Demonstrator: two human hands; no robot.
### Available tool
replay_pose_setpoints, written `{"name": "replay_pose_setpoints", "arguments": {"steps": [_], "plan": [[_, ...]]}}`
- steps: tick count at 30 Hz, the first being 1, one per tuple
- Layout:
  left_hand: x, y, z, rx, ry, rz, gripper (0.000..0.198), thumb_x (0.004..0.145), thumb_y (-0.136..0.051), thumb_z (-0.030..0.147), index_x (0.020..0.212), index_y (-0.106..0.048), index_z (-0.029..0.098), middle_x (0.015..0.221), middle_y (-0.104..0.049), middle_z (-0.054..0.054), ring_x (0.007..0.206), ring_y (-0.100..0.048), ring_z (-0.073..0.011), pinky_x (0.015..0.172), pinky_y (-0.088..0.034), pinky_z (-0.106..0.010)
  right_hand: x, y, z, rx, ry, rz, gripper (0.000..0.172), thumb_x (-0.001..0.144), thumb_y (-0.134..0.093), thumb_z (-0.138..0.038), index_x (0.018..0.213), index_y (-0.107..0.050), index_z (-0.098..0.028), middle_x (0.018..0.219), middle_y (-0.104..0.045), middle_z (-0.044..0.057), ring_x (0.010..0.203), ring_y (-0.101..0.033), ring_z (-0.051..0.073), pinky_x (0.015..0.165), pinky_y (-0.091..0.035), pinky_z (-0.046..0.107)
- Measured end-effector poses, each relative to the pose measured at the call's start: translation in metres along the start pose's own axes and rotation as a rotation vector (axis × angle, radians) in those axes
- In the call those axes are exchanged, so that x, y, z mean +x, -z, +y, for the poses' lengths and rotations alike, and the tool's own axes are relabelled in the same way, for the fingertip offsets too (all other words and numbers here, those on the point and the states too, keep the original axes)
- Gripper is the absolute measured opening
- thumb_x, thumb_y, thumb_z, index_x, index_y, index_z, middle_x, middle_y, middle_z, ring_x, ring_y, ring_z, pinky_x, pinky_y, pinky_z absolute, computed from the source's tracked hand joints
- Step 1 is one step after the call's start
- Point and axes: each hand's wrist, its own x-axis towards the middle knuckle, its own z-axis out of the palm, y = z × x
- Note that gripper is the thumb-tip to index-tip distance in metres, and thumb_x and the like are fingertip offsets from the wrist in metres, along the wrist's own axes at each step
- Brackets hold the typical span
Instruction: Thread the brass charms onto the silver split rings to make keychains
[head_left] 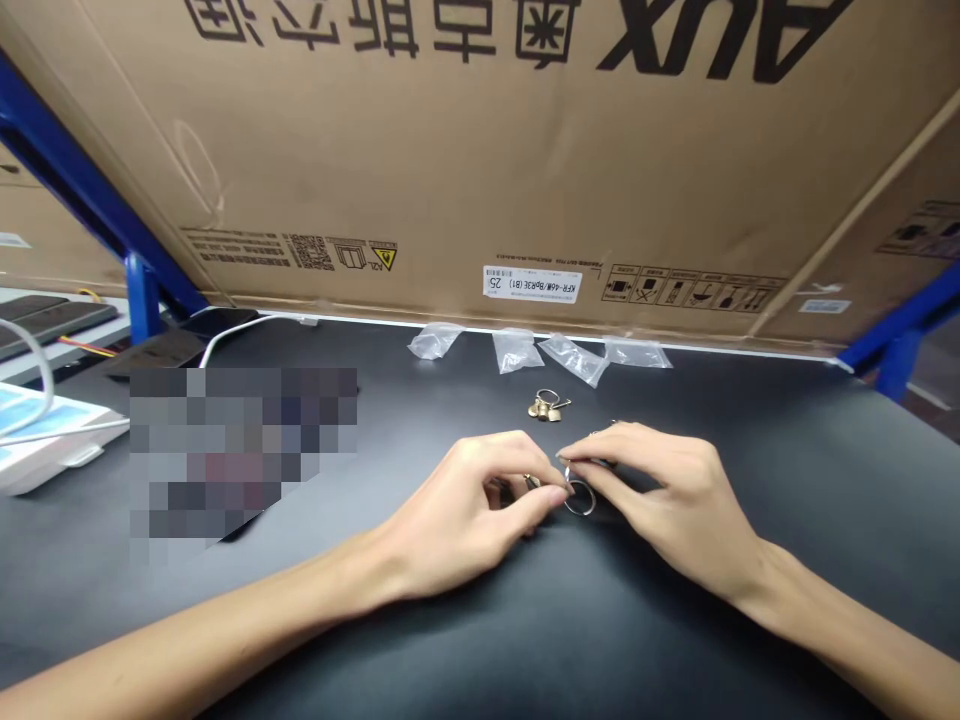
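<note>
Carton (pixel 450 170): upright along the back, print upside down, "AUX" at the top right, white label (pixel 532 284) near its lower edge.

Table (pixel 600 640): black top, in front of the carton. Blue frame (pixel 896 365) shows at both sides.

My left hand (pixel 480 500) and right hand (pixel 675 500) meet just above the tabletop, near the middle. Left thumb and forefinger pinch the ring (pixel 594 500) at its left side; a brassy bit (pixel 531 481) shows under those fingers. Right thumb and forefinger come almost together at the ring's upper edge; I cannot tell whether they grip it. Something dark sits under the right fingers, mostly hidden.

To the left, a pixelated patch (pixel 240 450) covers part of the table; contents unreadable. Farther left, a white box (pixel 45 472) with a blue top. A white cable (pixel 225 336) runs behind the patch.

Bags (pixel 517 351): four, clear, in a row by the carton's foot.

Key ring (pixel 544 410): brass pieces attached, lying between the bags and my hands, touching neither.
</note>
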Motion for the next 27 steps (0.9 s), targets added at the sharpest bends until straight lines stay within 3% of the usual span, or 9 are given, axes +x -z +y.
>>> {"name": "replay_pose_setpoints", "arguments": {"steps": [12, 17, 19, 24, 27], "plan": [[-0.002, -0.001, 0.002, 0.034, -0.056, 0.002, 0.018, 0.089, -0.055, 0.020, 0.082, -0.071, 0.018, 0.092, -0.068, -0.002, 0.068, -0.059, -0.0096, 0.056, -0.045, -0.021, -0.003, -0.001, 0.001, 0.006, 0.086, -0.002, 0.012, 0.091, -0.063, -0.015, 0.095, -0.071, -0.022, 0.084, -0.075, 0.000, 0.073, -0.067, 0.016, 0.073, -0.051, 0.033], [-0.001, -0.003, -0.001, 0.061, -0.071, 0.091, 0.012, 0.080, -0.058, 0.011, 0.076, -0.068, 0.017, 0.082, -0.064, 0.000, 0.063, -0.057, -0.0083, 0.053, -0.044, -0.019, -0.002, 0.000, 0.001, 0.043, 0.118, -0.003, 0.014, 0.090, -0.063, -0.014, 0.097, -0.071, -0.022, 0.089, -0.076, 0.001, 0.078, -0.070, 0.017, 0.073, -0.054, 0.032], [0.000, -0.002, -0.002, 0.091, -0.093, 0.144, 0.012, 0.080, -0.058, 0.011, 0.077, -0.068, 0.017, 0.081, -0.063, 0.000, 0.064, -0.056, -0.0082, 0.053, -0.044, -0.019, 0.001, 0.006, 0.002, 0.015, 0.067, 0.048, 0.012, 0.090, -0.064, -0.017, 0.095, -0.073, -0.024, 0.089, -0.077, 0.000, 0.078, -0.071, 0.018, 0.072, -0.056, 0.031], [0.001, 0.004, -0.009, 0.090, -0.064, 0.235, 0.016, 0.091, -0.054, 0.025, 0.086, -0.067, 0.017, 0.106, -0.061, -0.004, 0.062, -0.062, -0.0054, 0.052, -0.050, -0.017, 0.007, 0.023, 0.010, -0.190, -0.083, 0.245, 0.011, 0.089, -0.066, -0.033, 0.086, -0.075, -0.027, 0.081, -0.077, 0.000, 0.066, -0.070, 0.020, 0.062, -0.055, 0.033], [0.002, 0.006, -0.013, 0.068, -0.051, 0.254, 0.016, 0.091, -0.055, 0.025, 0.086, -0.066, 0.016, 0.124, -0.058, -0.007, 0.054, -0.062, -0.0028, 0.051, -0.053, -0.018, 0.007, 0.029, 0.016, -0.338, -0.039, 0.162, 0.023, 0.091, -0.063, -0.038, 0.076, -0.073, -0.024, 0.070, -0.075, 0.001, 0.057, -0.065, 0.017, 0.055, -0.049, 0.031]]}}
